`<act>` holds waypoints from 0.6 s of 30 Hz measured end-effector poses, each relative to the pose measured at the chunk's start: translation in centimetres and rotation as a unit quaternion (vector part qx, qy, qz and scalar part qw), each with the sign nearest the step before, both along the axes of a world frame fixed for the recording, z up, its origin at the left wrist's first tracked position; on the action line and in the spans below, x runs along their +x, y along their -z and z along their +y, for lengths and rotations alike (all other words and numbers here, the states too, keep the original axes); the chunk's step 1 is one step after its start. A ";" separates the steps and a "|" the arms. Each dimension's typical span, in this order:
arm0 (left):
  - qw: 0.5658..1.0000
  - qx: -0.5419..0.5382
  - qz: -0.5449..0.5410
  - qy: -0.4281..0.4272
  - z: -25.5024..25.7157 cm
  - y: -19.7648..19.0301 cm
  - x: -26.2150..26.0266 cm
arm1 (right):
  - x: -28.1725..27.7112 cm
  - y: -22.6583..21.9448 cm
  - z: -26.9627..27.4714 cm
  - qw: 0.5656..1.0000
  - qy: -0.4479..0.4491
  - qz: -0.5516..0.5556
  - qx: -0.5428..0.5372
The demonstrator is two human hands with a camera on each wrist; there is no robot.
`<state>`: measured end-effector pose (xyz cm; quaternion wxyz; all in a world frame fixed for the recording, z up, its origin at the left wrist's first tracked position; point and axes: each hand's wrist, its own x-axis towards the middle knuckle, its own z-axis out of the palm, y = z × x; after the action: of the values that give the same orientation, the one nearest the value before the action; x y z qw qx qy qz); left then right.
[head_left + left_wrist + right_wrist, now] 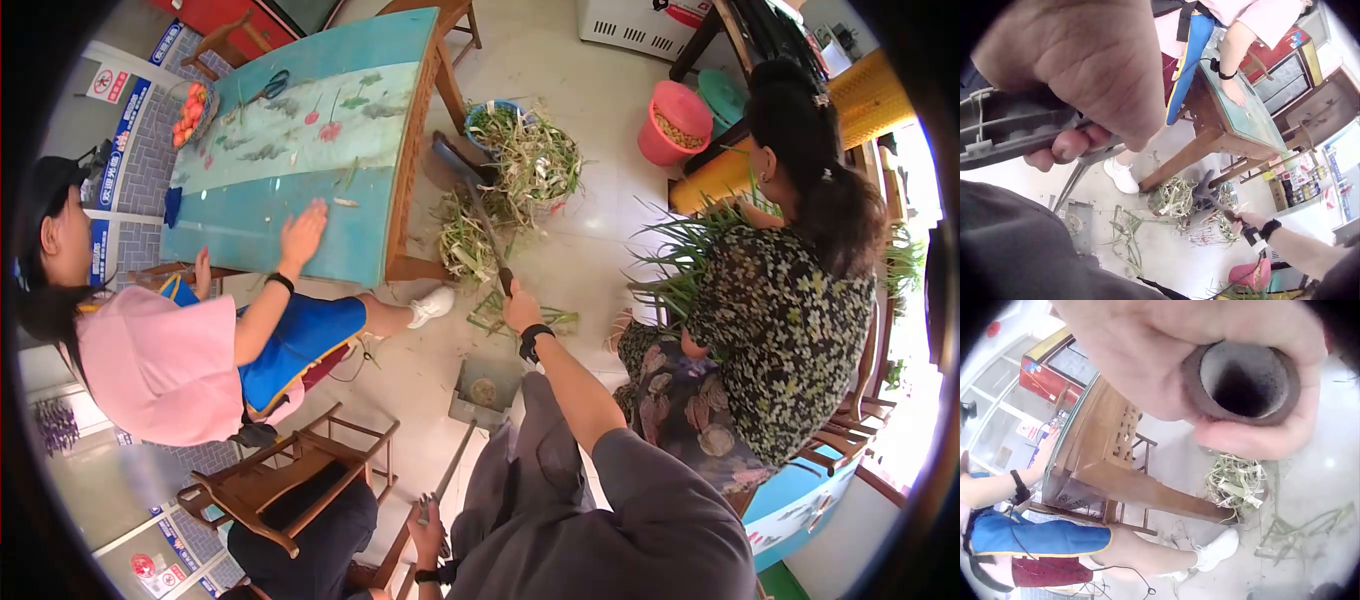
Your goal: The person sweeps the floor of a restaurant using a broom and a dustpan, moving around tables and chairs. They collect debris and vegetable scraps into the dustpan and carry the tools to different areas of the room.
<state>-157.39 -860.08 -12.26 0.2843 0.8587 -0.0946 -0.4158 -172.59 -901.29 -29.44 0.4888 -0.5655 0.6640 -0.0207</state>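
My right hand grips the dark handle of a long grey broom. The broom's dark head reaches the floor by the table leg, among leafy green trimmings. In the right wrist view my fingers curl round the handle's hollow brown end. My left hand holds the upper end of a long-handled dustpan, low in the head view. The grey dustpan stands on the floor by my legs, with some debris inside. Its grey plastic handle end lies under my curled fingers in the left wrist view.
A person in pink sits left, a hand over the blue table. Another person on the right has green stalks in front of them. Heaped trimmings fill a basket beyond the broom. A pink bucket and wooden chair stand nearby.
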 end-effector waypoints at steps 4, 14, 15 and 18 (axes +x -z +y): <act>0.999 -0.020 0.048 0.013 0.1 1.5 1.9 | -5.0 -0.8 4.5 0.995 -0.014 0.057 -0.080; 0.996 -0.056 0.003 0.070 0.5 2.7 3.5 | -11.9 -1.0 21.2 0.996 0.022 0.012 -0.090; 0.996 -0.064 0.004 0.068 0.8 2.9 3.6 | -12.6 -2.5 22.3 0.996 0.075 -0.053 -0.007; 0.995 -0.080 0.008 0.058 1.5 4.7 4.3 | -14.1 -9.5 23.0 0.929 0.229 -0.204 0.206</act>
<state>-153.05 -858.60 -16.91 0.3279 0.8228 -0.1751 -0.4298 -186.72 -878.32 -19.96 0.7012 -0.2690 0.6511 -0.1098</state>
